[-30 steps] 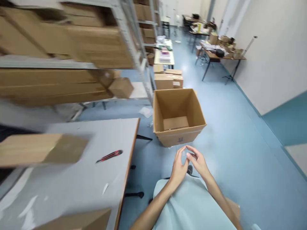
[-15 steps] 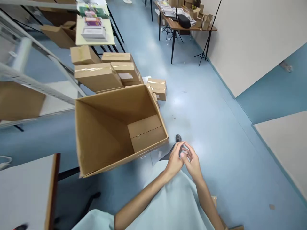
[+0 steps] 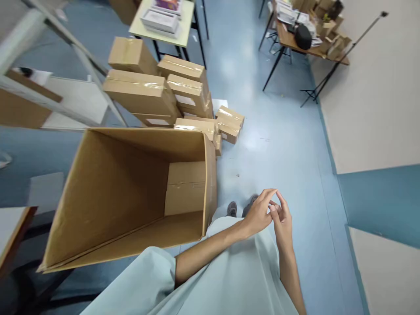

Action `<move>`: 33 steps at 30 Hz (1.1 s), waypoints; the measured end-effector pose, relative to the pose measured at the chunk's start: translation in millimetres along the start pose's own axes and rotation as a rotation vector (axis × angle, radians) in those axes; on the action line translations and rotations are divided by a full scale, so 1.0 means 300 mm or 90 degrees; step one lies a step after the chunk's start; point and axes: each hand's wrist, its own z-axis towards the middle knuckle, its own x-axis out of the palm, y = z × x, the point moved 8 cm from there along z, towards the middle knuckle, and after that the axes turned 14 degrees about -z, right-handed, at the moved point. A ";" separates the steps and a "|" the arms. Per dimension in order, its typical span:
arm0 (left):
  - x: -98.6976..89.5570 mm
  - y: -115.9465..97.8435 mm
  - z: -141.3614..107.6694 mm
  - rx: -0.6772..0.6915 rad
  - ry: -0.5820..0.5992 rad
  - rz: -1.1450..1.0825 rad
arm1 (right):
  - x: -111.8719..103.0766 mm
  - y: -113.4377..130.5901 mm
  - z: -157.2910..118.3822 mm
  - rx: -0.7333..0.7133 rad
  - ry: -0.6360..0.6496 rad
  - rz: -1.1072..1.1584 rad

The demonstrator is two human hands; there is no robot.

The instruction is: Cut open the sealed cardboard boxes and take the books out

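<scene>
My left hand (image 3: 260, 212) and my right hand (image 3: 282, 218) are raised in front of my shirt, their fingertips meeting. Fingers on both are stretched and loosely bent, with nothing visible between them. To their left stands a large cardboard box (image 3: 210, 188) with its top uncovered. Brown panels (image 3: 185, 188) with a seam line show at its bottom, and no goods appear inside. Neither hand touches the box.
Taped cartons (image 3: 138, 89) are stacked beyond the big box, with a small carton (image 3: 229, 123) on the floor. A metal frame (image 3: 87, 61) stands at left. Farther off are a pale table (image 3: 144, 28), a brown table (image 3: 288, 39) and a tripod stand (image 3: 341, 61).
My view has turned and tilted down, so the large box appears nearer and lower left. Both hands stay together, now farther right in view. Nothing was picked up.
</scene>
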 end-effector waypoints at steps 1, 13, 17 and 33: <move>-0.019 0.006 0.058 -0.002 -0.013 0.004 | 0.010 0.017 0.075 -0.012 0.009 -0.001; -0.550 0.045 0.735 -0.012 -0.381 0.064 | 0.358 0.396 1.057 -0.216 0.413 -0.087; -0.716 0.051 0.777 0.015 -0.585 0.054 | 0.572 0.542 1.234 -0.329 0.575 -0.161; -1.380 0.392 0.781 -0.001 -0.906 -0.241 | 1.427 0.690 1.466 -0.376 0.865 -0.415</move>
